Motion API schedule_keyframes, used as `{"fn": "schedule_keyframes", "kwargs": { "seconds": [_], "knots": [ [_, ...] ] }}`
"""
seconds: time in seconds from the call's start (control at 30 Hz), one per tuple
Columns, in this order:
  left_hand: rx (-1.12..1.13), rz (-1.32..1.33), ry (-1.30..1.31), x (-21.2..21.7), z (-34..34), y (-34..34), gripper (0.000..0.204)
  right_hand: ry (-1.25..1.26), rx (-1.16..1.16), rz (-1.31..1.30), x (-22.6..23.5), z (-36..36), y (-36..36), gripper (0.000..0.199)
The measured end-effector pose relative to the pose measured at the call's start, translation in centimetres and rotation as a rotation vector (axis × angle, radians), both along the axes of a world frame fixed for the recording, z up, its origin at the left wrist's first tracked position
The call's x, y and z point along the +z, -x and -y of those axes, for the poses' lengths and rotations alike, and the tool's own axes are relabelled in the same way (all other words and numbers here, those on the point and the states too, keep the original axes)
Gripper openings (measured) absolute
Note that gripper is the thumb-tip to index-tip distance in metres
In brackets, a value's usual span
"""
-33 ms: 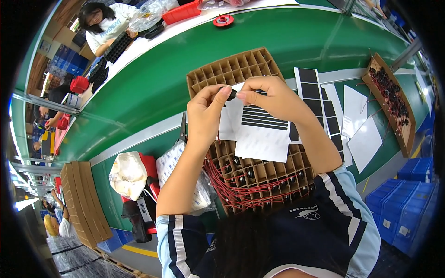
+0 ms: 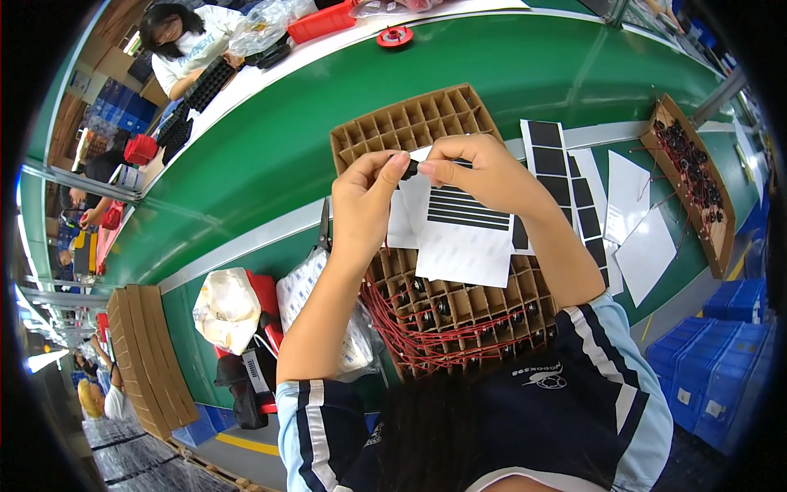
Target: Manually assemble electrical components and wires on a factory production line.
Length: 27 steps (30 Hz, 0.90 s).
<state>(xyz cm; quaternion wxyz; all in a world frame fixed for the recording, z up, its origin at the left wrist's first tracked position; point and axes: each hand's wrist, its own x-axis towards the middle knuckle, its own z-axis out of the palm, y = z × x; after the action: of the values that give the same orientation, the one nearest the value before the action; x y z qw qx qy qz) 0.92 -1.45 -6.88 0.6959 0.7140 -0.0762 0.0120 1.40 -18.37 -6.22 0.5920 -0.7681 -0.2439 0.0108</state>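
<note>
Between the fingertips of both hands, above the cardboard grid tray, is a small black part (image 2: 411, 170); its finer shape is hidden by the fingers. My left hand (image 2: 366, 193) pinches it from the left, thumb against forefinger. From the right, my right hand (image 2: 479, 174) closes thumb and forefinger on its edge. A short red wire shows just below my left hand. Under my hands lies a white sheet (image 2: 461, 261) with black strips on it. The divided cardboard tray (image 2: 471, 302) beneath holds several round black parts with red wires (image 2: 426, 344).
Behind the hands is another part of a cardboard grid (image 2: 410, 121). Sheets with black rectangles (image 2: 548, 156) and a box of wired black parts (image 2: 695, 184) lie right. Scissors (image 2: 325, 224), a plastic bag (image 2: 316, 287) and a red bin (image 2: 262, 291) are left. A co-worker (image 2: 193, 41) sits across.
</note>
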Motion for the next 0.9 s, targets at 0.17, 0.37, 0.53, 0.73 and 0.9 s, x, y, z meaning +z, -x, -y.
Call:
{"fn": "schedule_keyframes", "kwargs": {
  "seconds": [0.17,0.37,0.53,0.73,0.9],
  "knots": [
    [-0.073,-0.077,0.087,-0.3,-0.4,-0.1,0.028,-0.072,0.028,-0.084,-0.7,-0.4,-0.6,0.029],
    [-0.109,-0.085,0.041,0.5,0.1,-0.1,0.031,-0.04,0.01,-0.054,-0.3,-0.2,-0.3,0.028],
    [-0.204,-0.111,0.189,0.3,-0.7,-0.6,0.022,-0.02,-0.003,0.006,0.3,-0.1,0.0,0.027],
    [-0.292,-0.182,0.282,0.6,-0.7,-0.1,0.027,0.0,0.042,0.055,0.9,-0.3,0.9,0.024],
    [-0.275,-0.16,0.317,0.5,-0.4,-0.1,0.026,0.007,0.02,0.098,0.9,-0.3,1.0,0.018]
  ]
}}
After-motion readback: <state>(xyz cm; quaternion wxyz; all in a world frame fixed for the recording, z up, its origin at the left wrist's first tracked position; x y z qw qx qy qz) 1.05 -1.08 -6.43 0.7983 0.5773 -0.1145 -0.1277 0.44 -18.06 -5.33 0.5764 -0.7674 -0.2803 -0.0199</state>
